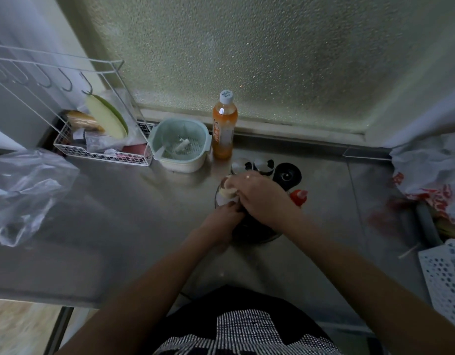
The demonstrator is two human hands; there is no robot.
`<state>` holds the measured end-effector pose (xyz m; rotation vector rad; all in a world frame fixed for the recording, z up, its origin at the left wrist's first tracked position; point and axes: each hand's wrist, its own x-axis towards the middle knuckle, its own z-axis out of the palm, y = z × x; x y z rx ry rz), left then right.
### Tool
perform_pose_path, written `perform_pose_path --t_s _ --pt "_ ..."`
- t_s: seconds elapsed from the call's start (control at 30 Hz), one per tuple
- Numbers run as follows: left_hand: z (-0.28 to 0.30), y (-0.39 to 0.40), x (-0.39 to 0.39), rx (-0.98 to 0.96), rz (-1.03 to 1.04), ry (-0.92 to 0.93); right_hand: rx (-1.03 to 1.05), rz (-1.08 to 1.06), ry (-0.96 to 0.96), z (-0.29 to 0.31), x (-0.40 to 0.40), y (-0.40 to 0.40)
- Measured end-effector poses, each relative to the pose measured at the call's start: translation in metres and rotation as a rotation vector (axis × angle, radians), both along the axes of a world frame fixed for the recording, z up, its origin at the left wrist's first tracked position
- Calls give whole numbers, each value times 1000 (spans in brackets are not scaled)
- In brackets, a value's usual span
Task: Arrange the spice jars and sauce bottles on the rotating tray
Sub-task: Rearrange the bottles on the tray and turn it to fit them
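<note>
The round rotating tray (259,237) sits on the steel counter, mostly hidden under my hands. My right hand (262,196) reaches over it and grips a pale-lidded jar (227,189) at the tray's left side. My left hand (226,216) holds the tray's near-left edge or the jar's base; I cannot tell which. Two silver-lidded spice jars (261,163) stand at the tray's far side, with a black-capped bottle (288,175) to their right. A red-capped sauce bottle (299,197) stands right of my right hand. An orange bottle (224,126) with a white cap stands off the tray, by the window.
A pale green strainer bowl (181,147) stands left of the orange bottle. A white wire rack (100,139) with packets fills the back left. A clear plastic bag (24,185) lies at the left, printed bags (431,180) and a white perforated basket (447,278) at the right.
</note>
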<state>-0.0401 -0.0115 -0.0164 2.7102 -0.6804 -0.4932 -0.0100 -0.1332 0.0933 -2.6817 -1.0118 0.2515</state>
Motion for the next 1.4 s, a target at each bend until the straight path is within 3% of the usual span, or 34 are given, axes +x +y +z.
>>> perform_pose_path --t_s 0.07,0.23,0.43,0.6,0.73,0.9,1.03,1.17,1.4 --pt "1 3 -1 -23 7 20 -67 -21 22 -12 -27 -12" --pt "5 13 -11 -161 109 62 -341 -354 284 -51 -59 -16" --pt "9 14 -15 -216 176 50 -439 -483 356 -75 -61 -20" --pt "14 16 -14 -429 341 -86 -297 -512 375 -62 -58 -36" --pt "20 10 -8 -639 534 5 -11 -566 260 -55 -69 -39" --pt "9 2 -12 -474 576 -73 178 -648 223 -52 -71 -36" --pt "6 -1 -14 -550 577 38 217 -619 209 -56 -76 -37" --pt "4 -3 -15 -575 584 35 348 -635 173 -60 -80 -34" --pt "10 -1 -22 -434 481 -70 404 -638 165 -74 -85 -30"
